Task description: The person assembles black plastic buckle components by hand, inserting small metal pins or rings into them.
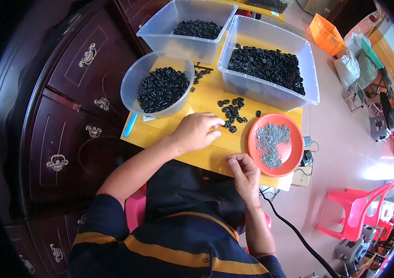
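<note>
My left hand (197,132) rests on the yellow table (169,132), its fingertips pinching at a small black ring-shaped part at the edge of a loose pile of black parts (233,110). My right hand (244,172) sits at the table's near edge with fingers curled together, right beside the orange plate (294,150) that holds a heap of small grey metal pieces (271,142). Whether the right hand holds a piece is hidden by the fingers.
A round clear bowl (134,81) and two clear rectangular bins (271,32) (160,28) hold more black parts. A dark wooden cabinet with brass handles (67,92) stands at left. A black cable (294,231), pink plastic chairs (359,208) and an orange crate (327,32) lie to the right.
</note>
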{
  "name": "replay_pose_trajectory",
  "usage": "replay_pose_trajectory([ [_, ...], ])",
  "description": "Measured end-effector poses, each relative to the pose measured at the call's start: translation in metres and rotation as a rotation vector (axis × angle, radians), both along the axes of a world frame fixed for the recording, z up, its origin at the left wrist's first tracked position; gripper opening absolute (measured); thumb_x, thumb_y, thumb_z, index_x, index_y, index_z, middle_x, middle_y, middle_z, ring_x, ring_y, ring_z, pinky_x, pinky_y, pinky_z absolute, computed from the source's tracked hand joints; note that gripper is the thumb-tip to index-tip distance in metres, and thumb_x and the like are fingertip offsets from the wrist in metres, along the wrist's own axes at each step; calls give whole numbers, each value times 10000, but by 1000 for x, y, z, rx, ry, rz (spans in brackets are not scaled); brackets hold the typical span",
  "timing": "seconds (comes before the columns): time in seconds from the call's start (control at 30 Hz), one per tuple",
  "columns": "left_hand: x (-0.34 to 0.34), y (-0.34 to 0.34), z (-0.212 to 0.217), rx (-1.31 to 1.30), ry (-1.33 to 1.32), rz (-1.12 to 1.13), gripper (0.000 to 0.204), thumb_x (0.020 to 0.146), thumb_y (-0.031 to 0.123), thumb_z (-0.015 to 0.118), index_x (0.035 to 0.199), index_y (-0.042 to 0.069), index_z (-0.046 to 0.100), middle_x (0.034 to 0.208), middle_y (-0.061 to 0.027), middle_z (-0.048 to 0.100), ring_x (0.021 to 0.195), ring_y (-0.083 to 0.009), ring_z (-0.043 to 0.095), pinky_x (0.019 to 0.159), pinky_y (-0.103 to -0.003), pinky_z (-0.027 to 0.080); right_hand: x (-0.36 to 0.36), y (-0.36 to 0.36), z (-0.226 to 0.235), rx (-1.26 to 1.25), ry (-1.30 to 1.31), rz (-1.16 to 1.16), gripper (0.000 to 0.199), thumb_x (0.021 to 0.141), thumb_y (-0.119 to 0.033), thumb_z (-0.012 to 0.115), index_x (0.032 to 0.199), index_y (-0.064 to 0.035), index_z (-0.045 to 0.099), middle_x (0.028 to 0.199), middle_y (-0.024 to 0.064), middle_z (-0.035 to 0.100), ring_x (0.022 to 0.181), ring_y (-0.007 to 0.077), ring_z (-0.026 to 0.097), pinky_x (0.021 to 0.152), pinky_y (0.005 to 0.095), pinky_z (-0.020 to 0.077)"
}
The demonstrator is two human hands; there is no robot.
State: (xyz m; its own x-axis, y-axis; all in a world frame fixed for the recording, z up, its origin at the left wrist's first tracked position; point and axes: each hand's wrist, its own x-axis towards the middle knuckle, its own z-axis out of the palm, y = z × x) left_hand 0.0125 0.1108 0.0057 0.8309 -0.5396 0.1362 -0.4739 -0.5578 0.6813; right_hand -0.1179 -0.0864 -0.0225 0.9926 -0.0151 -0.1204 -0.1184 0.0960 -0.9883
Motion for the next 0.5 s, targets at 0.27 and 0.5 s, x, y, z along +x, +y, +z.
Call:
replay_pose_trajectory([
  [0.27, 9, -32, -31, 92, -117, 157, 241, 833, 229, 752, 1001, 63, 703, 942, -123, 682, 867, -338, 686, 752, -454, 550, -3, -10, 10, -492, -190, 21, 94, 938, -59, 683, 964, 31, 677, 829, 83, 687, 750, 152, 656, 722, 294, 537],
  [0.5, 12, -36, -40, -22, -88, 204, 122, 820, 172, 746, 865, 79, 680, 815, -101, 649, 764, -328, 671, 662, -447, 532, -3, -11, 18, -430, -166, -10, 80, 910, -51, 692, 950, 18, 687, 836, 144, 693, 775, 253, 706, 723, 339, 551],
])
